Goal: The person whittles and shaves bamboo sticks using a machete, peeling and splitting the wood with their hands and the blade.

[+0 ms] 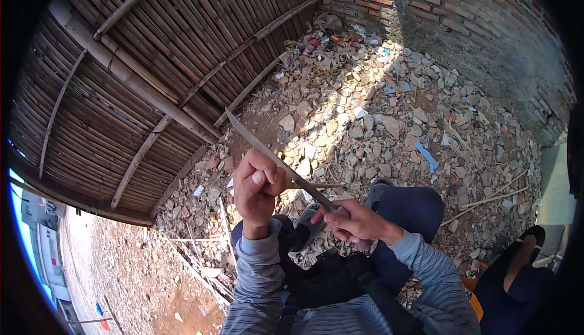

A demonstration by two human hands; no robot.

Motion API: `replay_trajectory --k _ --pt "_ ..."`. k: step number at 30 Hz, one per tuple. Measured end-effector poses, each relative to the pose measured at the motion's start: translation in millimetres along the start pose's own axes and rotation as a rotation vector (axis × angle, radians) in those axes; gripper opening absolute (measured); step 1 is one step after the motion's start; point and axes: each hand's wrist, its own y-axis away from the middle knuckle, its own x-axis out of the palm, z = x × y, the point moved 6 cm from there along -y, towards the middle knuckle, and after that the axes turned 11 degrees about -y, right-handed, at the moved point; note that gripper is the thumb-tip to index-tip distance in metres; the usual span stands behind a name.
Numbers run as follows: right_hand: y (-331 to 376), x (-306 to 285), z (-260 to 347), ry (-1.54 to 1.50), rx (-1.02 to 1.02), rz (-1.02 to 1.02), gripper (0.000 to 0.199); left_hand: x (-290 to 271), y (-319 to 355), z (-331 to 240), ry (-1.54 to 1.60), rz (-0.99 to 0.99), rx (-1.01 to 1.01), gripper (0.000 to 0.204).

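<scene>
Grey striped sleeves lead up to the left hand [255, 189], fisted around a long thin pale bamboo strip [277, 162] slanting toward the woven bamboo fence [134, 73], while the right hand [353, 221] pinches its lower end above rubble-strewn ground [389, 116].

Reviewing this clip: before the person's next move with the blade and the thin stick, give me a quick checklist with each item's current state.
1. Left hand has a firm fist grip around the stick: ok.
2. Right hand holds the long blade at its lower end: ok.
3. Blade points up and away from the body, toward the bamboo fence: ok.
4. Left thumb clear of the blade's edge: cannot tell; the blade passes right beside the fist.
5. Thin stick lies against the blade: cannot tell; it crosses just under it.
6. Footing on the stone rubble: cannot tell; the feet are mostly hidden.
</scene>
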Motion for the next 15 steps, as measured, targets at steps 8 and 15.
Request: replay_trajectory --k 8,15 --pt "-3.2 2.0 -2.8 -0.043 -0.001 0.035 0.063 7.7 -1.9 -2.6 -0.007 0.051 0.086 0.025" --pt "-7.0 2.7 7.0 0.034 0.007 -0.022 0.059 8.9 -2.0 -3.0 0.004 0.089 0.065 0.026"
